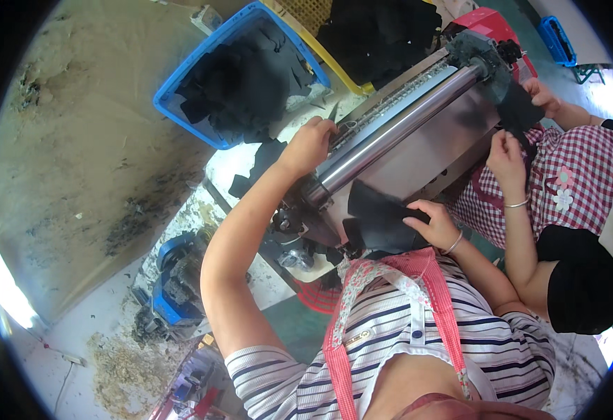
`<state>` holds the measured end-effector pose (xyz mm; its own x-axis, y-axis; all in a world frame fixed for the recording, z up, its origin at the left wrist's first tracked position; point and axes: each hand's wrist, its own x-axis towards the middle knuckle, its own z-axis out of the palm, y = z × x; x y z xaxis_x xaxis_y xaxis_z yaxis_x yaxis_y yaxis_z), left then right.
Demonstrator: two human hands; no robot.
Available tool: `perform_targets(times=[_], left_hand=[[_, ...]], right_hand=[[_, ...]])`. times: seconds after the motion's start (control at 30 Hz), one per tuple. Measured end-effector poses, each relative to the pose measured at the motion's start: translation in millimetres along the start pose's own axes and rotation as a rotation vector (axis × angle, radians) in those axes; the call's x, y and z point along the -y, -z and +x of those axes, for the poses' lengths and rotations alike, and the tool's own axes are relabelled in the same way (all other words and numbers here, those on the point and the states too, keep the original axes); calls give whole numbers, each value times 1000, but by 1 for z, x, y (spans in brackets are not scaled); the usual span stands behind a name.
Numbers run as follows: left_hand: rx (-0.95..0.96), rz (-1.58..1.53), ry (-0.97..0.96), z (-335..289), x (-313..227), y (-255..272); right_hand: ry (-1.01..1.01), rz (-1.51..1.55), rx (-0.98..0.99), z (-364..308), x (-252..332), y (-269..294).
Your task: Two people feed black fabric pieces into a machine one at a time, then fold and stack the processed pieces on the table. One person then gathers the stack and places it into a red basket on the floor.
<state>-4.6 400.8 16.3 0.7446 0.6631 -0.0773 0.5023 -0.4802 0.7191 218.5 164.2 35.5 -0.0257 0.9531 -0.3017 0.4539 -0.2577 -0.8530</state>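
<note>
My right hand [434, 225] pinches the edge of several black flat pieces [383, 218] at the near side of a roller machine [397, 126]. Those pieces lie fanned on the machine's metal plate, close to my apron. Reaching past the near end of the shiny roller, my left hand [309, 145] is over the far side of the machine. Its fingers are pressed together beside a small dark pointed sliver; whether they grip it I cannot make out. Below that forearm, more black pieces [268, 159] lie on the white table.
Beyond my left hand stands a blue bin [170, 126] of black pieces; a yellow crate [354, 85] with more sits beside it. At the right, a co-worker in a checked apron [478, 199] holds black material. A blue motor [173, 297] is at the lower left.
</note>
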Motion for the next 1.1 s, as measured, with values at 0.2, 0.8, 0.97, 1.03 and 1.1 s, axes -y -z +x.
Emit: perform_targets(times=[0.2, 0.8, 0.97, 1.03, 1.1], left_hand=[[22, 257, -117, 8, 6, 8], [15, -58, -301, 15, 10, 48], [-290, 321, -284, -32, 29, 102], [-193, 570, -269, -66, 73, 94], [63, 668, -118, -97, 103, 62]], right_hand=[[-70, 26, 93, 21, -7, 20], [-33, 96, 310, 43, 45, 46], [42, 87, 279, 35, 75, 54], [119, 265, 377, 35, 83, 57], [107, 282, 368, 37, 78, 56]])
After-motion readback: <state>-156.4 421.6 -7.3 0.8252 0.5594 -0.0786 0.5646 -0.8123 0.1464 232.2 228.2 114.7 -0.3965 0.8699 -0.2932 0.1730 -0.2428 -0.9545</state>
